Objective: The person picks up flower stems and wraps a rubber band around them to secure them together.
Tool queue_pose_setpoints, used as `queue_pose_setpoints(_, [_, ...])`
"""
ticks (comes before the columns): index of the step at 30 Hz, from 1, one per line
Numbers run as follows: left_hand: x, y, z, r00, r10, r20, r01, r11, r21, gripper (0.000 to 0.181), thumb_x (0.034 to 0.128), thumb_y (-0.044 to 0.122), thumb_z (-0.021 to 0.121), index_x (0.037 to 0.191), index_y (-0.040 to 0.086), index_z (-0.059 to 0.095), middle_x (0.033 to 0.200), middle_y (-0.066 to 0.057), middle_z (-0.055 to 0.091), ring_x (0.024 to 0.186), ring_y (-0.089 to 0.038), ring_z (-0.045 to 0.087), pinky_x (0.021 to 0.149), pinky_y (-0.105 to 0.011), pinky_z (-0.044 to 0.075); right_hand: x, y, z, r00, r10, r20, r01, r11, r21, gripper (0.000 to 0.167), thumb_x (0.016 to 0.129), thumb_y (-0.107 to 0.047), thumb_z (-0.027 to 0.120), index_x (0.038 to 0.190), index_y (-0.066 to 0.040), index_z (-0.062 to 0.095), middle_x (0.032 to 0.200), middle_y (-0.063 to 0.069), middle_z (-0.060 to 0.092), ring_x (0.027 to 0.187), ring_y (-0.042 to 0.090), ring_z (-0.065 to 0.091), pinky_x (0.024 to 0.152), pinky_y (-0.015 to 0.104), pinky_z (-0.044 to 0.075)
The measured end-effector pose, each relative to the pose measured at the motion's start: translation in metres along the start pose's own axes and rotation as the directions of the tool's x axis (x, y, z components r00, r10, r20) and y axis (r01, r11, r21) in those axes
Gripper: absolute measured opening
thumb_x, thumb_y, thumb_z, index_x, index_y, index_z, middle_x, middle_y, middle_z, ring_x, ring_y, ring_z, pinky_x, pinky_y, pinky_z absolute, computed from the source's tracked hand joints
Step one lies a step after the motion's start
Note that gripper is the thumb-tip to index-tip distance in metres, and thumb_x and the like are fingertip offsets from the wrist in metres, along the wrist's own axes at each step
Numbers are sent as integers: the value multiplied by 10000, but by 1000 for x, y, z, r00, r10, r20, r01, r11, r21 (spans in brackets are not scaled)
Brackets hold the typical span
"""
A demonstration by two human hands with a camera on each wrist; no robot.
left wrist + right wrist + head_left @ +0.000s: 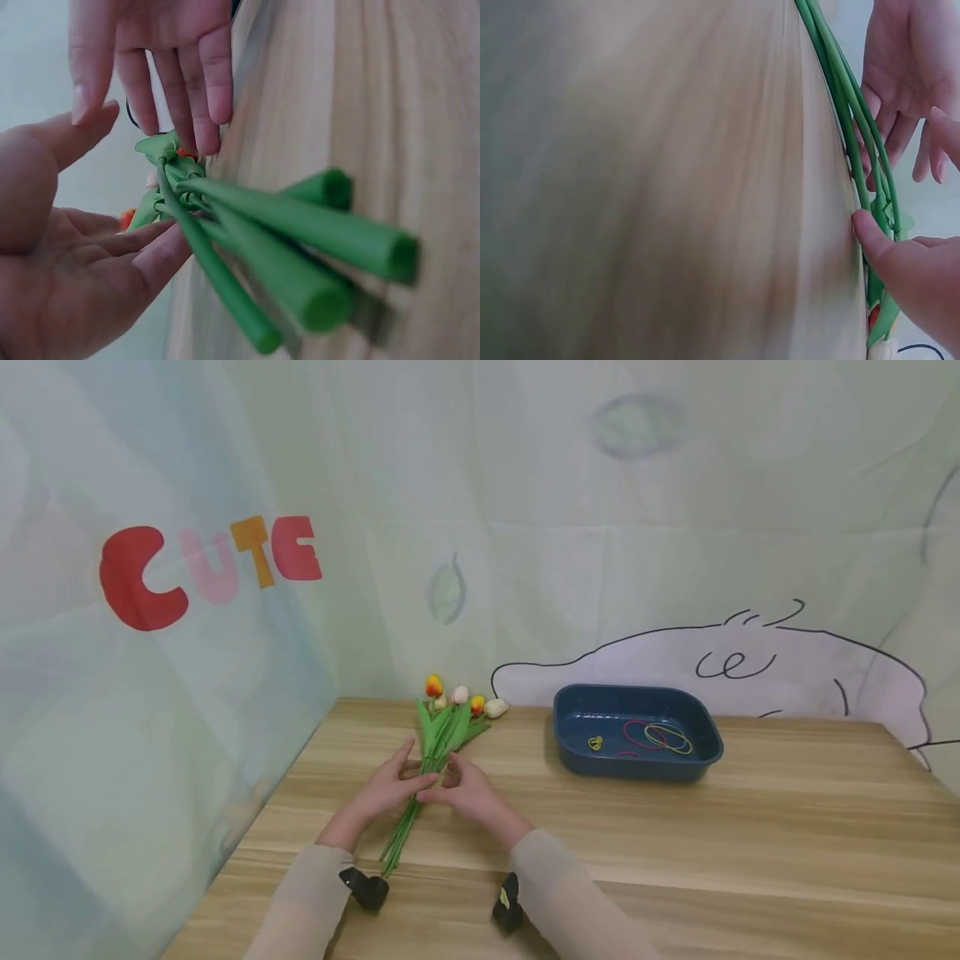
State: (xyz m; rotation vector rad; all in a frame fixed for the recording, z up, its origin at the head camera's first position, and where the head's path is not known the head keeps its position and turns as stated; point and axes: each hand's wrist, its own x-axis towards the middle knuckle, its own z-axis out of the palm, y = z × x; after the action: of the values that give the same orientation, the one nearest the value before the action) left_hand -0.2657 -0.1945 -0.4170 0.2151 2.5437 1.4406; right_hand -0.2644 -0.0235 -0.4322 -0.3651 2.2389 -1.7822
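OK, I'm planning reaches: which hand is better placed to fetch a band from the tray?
Probably the right hand: it is nearer the tray; the left hand is across the flowers.

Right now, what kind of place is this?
Maybe an indoor craft corner: there's a wood-grain table, a bunch of tulips and a cartoon-printed cloth backdrop.

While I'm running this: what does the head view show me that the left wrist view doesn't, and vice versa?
Only the head view: the thin bands lying in the blue tub, the "CUTE" lettering on the backdrop, and both pale sleeves.

Only the left wrist view: the round end faces of the green stems up close, and the palm of the left hand.

Both: the two hands, including the right hand, the stems, green leaves, orange-red blossoms and the wooden tabletop.
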Motion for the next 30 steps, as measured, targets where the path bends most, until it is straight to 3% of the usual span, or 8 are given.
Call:
queue_pose_setpoints(4, [-2,1,-2,999,-43,10,43,999,25,820,930,292,631,1490,-75,159,1383,-334,433,1214,-436,513,999,-517,478,2,1,5,999,41,1,-41,999,1,842,796,-251,796,1439,56,348,1327,258,526,1179,349,551,1010,481,473])
queue_pose_setpoints(10, [-3,3,-3,997,-60,56,59,998,25,739,940,230,616,1456,-119,217,1347,-335,473,1179,-403,555,986,-511,488,1,3,9,997,79,13,-80,992,99,785,813,-168,766,1422,95,346,1385,259,481,1264,362,487,1071,487,417])
queue_pose_setpoints(19, [2,0,-3,993,-82,80,81,997,16,647,940,184,617,1407,-150,318,1370,-329,457,1261,-419,481,1076,-530,397,1,7,9,999,52,-4,-50,972,230,660,802,5,708,1364,152,393,1363,309,475,1232,355,521,1035,400,471])
queue_pose_setpoints(23, [3,2,-2,989,-90,114,96,994,-48,601,948,109,592,1394,-177,308,1364,-347,448,1232,-407,514,1043,-494,445,4,10,9,999,47,7,-47,956,288,608,796,49,684,1340,149,431,1328,289,519,1169,309,572,992,354,506])
queue_pose_setpoints(30, [6,2,-2,984,-96,148,107,992,-70,517,963,73,550,1377,-169,356,1310,-314,522,1188,-378,563,1034,-490,455,6,8,9,997,76,-31,-64,955,291,516,788,78,676,1273,140,511,1251,256,595,1093,248,619,963,325,522])
